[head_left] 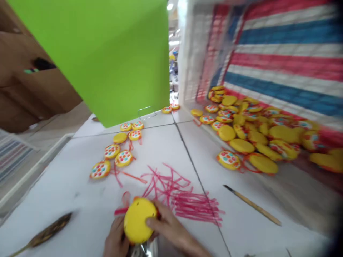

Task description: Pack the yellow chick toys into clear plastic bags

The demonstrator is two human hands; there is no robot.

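At the bottom centre both my hands grip one round yellow toy disc, its plain yellow back turned up. My left hand holds its lower left edge. My right hand closes on its right side, thumb pressed on the face. A red string end pokes out from the disc on its upper left. Just beyond the disc lies a loose pile of red strings on the white table.
Several finished discs with coloured dots lie in a row at centre left. A big heap of discs spills from a striped woven sack at right. A thin wooden stick lies right; a dark tool lower left; green board behind.
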